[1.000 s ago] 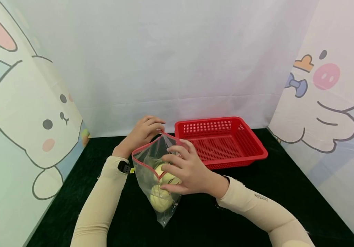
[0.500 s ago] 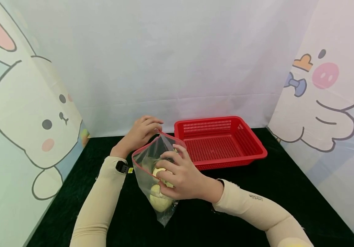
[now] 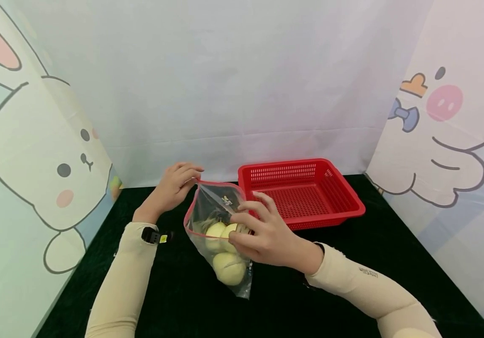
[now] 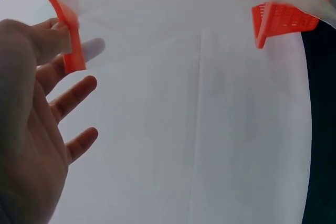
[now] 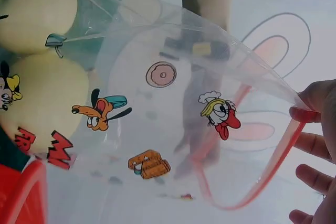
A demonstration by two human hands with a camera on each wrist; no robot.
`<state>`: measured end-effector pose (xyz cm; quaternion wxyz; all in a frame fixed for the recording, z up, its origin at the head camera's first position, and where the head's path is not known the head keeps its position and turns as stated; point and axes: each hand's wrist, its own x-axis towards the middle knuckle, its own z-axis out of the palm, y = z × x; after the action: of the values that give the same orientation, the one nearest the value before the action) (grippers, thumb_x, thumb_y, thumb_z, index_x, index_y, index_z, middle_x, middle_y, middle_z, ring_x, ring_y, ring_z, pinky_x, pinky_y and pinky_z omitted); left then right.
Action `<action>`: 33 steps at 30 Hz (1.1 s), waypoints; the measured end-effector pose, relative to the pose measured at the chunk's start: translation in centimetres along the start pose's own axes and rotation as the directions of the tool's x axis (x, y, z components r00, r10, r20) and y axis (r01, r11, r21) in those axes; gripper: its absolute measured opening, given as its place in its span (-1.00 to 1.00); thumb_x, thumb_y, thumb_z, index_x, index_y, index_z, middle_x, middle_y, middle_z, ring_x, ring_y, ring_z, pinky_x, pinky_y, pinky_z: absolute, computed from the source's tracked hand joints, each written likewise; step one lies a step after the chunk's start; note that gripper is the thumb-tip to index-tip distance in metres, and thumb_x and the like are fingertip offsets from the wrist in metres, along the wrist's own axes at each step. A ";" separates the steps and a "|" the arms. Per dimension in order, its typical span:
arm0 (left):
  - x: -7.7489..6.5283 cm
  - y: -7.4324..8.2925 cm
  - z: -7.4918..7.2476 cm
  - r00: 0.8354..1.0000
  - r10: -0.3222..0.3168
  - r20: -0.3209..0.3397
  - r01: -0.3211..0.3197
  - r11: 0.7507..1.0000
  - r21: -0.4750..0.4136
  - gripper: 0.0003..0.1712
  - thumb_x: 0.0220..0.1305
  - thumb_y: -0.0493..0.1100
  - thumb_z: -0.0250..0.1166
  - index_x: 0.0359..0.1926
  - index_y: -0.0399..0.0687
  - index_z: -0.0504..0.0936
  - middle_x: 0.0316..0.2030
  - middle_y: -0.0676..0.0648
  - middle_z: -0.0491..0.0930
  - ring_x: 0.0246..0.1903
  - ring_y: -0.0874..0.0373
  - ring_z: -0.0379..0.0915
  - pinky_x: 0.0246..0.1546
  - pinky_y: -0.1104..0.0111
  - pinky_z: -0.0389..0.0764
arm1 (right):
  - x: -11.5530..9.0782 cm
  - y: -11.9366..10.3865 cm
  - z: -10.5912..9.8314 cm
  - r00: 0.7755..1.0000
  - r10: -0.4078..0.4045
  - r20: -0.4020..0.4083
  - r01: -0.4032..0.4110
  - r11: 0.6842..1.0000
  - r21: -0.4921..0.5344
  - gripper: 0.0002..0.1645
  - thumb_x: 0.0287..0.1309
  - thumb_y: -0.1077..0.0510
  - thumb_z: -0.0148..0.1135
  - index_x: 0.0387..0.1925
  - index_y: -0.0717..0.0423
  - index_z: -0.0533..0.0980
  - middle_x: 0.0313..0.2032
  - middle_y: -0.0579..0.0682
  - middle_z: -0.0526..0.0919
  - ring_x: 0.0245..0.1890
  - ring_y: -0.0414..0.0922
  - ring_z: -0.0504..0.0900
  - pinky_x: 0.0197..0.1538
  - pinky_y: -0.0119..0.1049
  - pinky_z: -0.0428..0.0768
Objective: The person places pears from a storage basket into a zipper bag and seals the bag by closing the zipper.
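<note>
A clear zip-top bag (image 3: 212,213) with a red sealing edge hangs between both hands, its mouth spread wide. Inside it are pale yellow-green round fruits (image 3: 229,269), at least three showing; their exact kind is unclear. My left hand (image 3: 172,190) pinches the far left corner of the red edge. In the left wrist view, that hand (image 4: 44,114) holds the strip between thumb and forefinger, the other fingers spread. My right hand (image 3: 269,237) holds the right side of the rim. Seen from the right wrist, thumb and forefinger pinch the red strip (image 5: 281,163), and cartoon pictures decorate the plastic.
A red perforated plastic basket (image 3: 326,218) stands just behind and to the right of the bag. Dark green cloth (image 3: 191,305) covers the table. White curtains (image 3: 242,84) with cartoon animals enclose the back and both sides.
My left hand has moved left, pulling the bag's mouth wider. My right hand has shifted slightly right and up, and the bag's bottom has swung to the right. The fruits show more clearly.
</note>
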<state>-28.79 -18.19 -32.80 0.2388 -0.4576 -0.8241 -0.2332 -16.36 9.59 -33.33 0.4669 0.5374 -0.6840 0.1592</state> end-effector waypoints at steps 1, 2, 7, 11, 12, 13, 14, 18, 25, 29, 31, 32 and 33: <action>-0.3 -0.1 -0.2 1.000 -0.003 -0.012 0.003 1.000 0.001 -0.85 0.37 -0.44 0.16 -0.16 -0.16 0.57 0.11 -0.24 0.56 0.14 -0.20 0.34 0.16 -0.22 0.21 | -0.1 0.2 -0.2 1.000 0.009 -0.010 -0.009 1.000 0.001 -0.83 0.39 0.07 0.15 -0.36 -0.08 0.57 -0.16 -0.02 0.58 -0.05 0.07 0.48 0.15 0.24 0.30; -0.7 -0.2 -0.3 1.000 -0.007 -0.023 0.007 1.000 0.003 -0.85 0.36 -0.45 0.17 -0.17 -0.16 0.58 0.10 -0.24 0.56 0.13 -0.20 0.35 0.15 -0.23 0.21 | -0.3 0.4 -0.4 1.000 0.015 -0.019 -0.015 1.000 0.003 -0.87 0.36 0.08 0.20 -0.35 -0.07 0.59 -0.17 -0.02 0.59 -0.06 0.08 0.48 0.15 0.25 0.30; -2.6 -0.6 -0.7 0.997 -0.008 -0.079 0.009 1.000 0.019 -0.82 0.32 -0.48 0.16 -0.19 -0.17 0.58 0.08 -0.23 0.57 0.09 -0.20 0.39 0.12 -0.20 0.26 | -1.4 1.7 -1.9 0.999 0.042 -0.014 -0.042 0.999 -0.014 -0.84 0.35 0.04 0.24 -0.28 -0.05 0.69 -0.23 -0.01 0.64 -0.10 0.06 0.49 0.11 0.27 0.31; -3.9 -0.6 -1.2 0.991 0.013 -0.130 -0.010 1.000 0.029 -0.88 0.38 -0.43 0.13 -0.19 -0.21 0.57 0.04 -0.24 0.58 0.04 -0.21 0.42 0.06 -0.18 0.30 | -2.3 2.7 -3.1 0.998 0.060 0.027 -0.060 0.998 -0.026 -0.73 0.44 0.05 0.13 -0.23 0.00 0.72 -0.31 -0.05 0.70 -0.18 0.03 0.49 0.08 0.27 0.29; -4.2 -0.6 -1.3 0.989 0.022 -0.146 -0.017 0.999 0.033 -0.90 0.42 -0.39 0.11 -0.20 -0.22 0.56 0.02 -0.24 0.59 0.02 -0.21 0.44 0.04 -0.17 0.32 | -2.4 2.9 -3.3 0.997 0.065 0.033 -0.064 0.998 -0.027 -0.72 0.46 0.07 0.10 -0.22 0.02 0.72 -0.33 -0.06 0.71 -0.20 0.02 0.48 0.08 0.28 0.28; -4.5 -0.5 -1.4 0.986 0.030 -0.161 -0.024 0.999 0.040 -0.88 0.46 -0.34 0.08 -0.22 -0.23 0.55 0.01 -0.25 0.60 -0.01 -0.22 0.45 0.02 -0.16 0.34 | -2.6 3.1 -3.5 0.996 0.074 0.042 -0.073 0.997 -0.023 -0.70 0.47 0.08 0.08 -0.21 0.04 0.72 -0.34 -0.06 0.72 -0.21 0.02 0.48 0.09 0.28 0.26; -4.8 -0.4 -1.5 0.984 0.037 -0.175 -0.029 0.999 0.045 -0.82 0.51 -0.27 0.04 -0.23 -0.23 0.54 -0.02 -0.25 0.60 -0.03 -0.22 0.46 0.00 -0.14 0.35 | -2.8 3.3 -3.7 0.995 0.085 0.047 -0.084 0.996 -0.016 -0.69 0.48 0.09 0.06 -0.21 0.05 0.72 -0.35 -0.07 0.73 -0.22 0.01 0.48 0.09 0.28 0.25; -5.8 0.2 -1.8 0.976 0.043 -0.212 -0.030 0.998 0.064 -0.60 0.60 -0.05 -0.09 -0.27 -0.23 0.50 -0.11 -0.26 0.61 -0.09 -0.20 0.48 -0.03 -0.11 0.36 | -3.4 4.0 -4.2 0.989 0.131 0.064 -0.131 0.991 -0.005 -0.65 0.50 0.11 0.01 -0.21 0.08 0.72 -0.39 -0.05 0.74 -0.23 0.00 0.48 0.10 0.30 0.21; -7.0 2.0 -2.1 0.974 0.019 -0.227 0.010 0.992 0.124 -0.50 0.61 0.03 -0.15 -0.24 -0.28 0.52 -0.15 -0.25 0.59 -0.06 -0.24 0.46 0.02 -0.20 0.30 | -4.2 5.5 -4.1 0.983 0.172 0.055 -0.173 0.985 0.001 -0.67 0.48 0.09 0.06 -0.23 0.09 0.72 -0.44 -0.07 0.73 -0.30 -0.02 0.49 0.07 0.23 0.27; -7.1 2.9 -2.4 0.969 0.027 -0.247 0.011 0.989 0.150 -0.48 0.61 0.06 -0.14 -0.24 -0.28 0.52 -0.18 -0.25 0.61 -0.04 -0.24 0.49 0.02 -0.18 0.34 | -4.5 6.4 -3.8 0.981 0.190 0.032 -0.191 0.982 0.014 -0.72 0.44 0.08 0.13 -0.26 0.08 0.71 -0.45 -0.08 0.72 -0.34 -0.02 0.51 0.01 0.10 0.35; -7.1 3.3 -2.4 0.963 0.044 -0.266 0.002 0.986 0.167 -0.49 0.61 0.05 -0.13 -0.24 -0.28 0.52 -0.18 -0.25 0.61 -0.04 -0.25 0.50 0.01 -0.19 0.34 | -4.7 7.0 -3.6 0.981 0.195 0.017 -0.195 0.980 0.022 -0.74 0.42 0.09 0.16 -0.27 0.10 0.70 -0.43 -0.08 0.72 -0.36 -0.02 0.51 -0.04 0.05 0.38; -7.1 3.6 -2.4 0.960 0.047 -0.275 0.002 0.984 0.178 -0.50 0.61 0.05 -0.13 -0.24 -0.27 0.52 -0.18 -0.25 0.61 -0.03 -0.25 0.49 0.01 -0.18 0.33 | -4.7 7.3 -3.5 0.980 0.199 0.014 -0.200 0.980 0.023 -0.75 0.42 0.09 0.17 -0.27 0.10 0.70 -0.41 -0.08 0.72 -0.37 -0.03 0.51 -0.06 0.03 0.39; -7.1 3.7 -2.4 0.956 0.053 -0.287 0.002 0.982 0.188 -0.50 0.61 0.05 -0.13 -0.24 -0.26 0.52 -0.17 -0.24 0.62 -0.03 -0.24 0.49 -0.01 -0.17 0.32 | -4.8 7.5 -3.4 0.978 0.206 0.010 -0.207 0.978 0.022 -0.76 0.41 0.09 0.17 -0.26 0.11 0.69 -0.40 -0.07 0.71 -0.37 -0.02 0.52 -0.07 0.02 0.40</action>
<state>-21.82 -22.38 -34.65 0.4023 -0.4046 -0.7921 -0.2167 -21.46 17.68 -33.32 0.4390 0.4694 -0.7361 0.2126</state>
